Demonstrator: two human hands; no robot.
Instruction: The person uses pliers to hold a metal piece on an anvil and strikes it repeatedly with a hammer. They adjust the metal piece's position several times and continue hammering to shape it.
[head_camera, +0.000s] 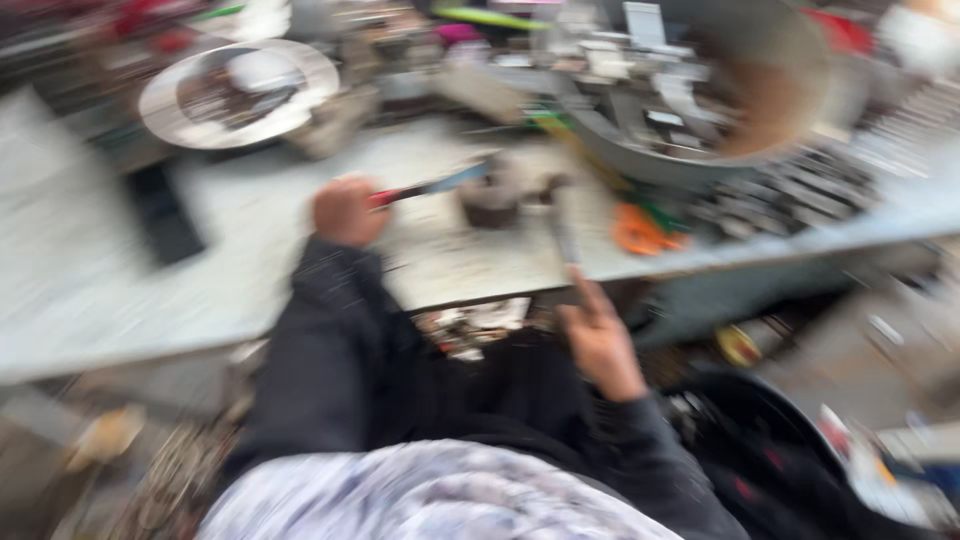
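Left hand (345, 212): fingers closed round the red grip of a slim tool with a bluish blade or shaft (430, 187); the tool points away from the fingers, to the right, over the counter (250, 270).
Right hand (598, 345): fingers closed on a thin grey rod-like tool (565, 232) that stands up out of the fingertips toward the counter edge; motion blur hides just how the fingers lie.
Small dark round part (490, 200): on the counter, just past the tip of the red-handled tool and just left of the top of the grey one, between the two hands.
Stage: both tools are in hand and aimed near the round part, but neither clearly touches it; whether any work on it is done cannot be told through the blur.
Beyond the fingers: large grey bowl (690, 150) of mixed parts to the upper right, round metal plate (240, 95) to the upper left, orange item (640, 232) right of the grey tool.
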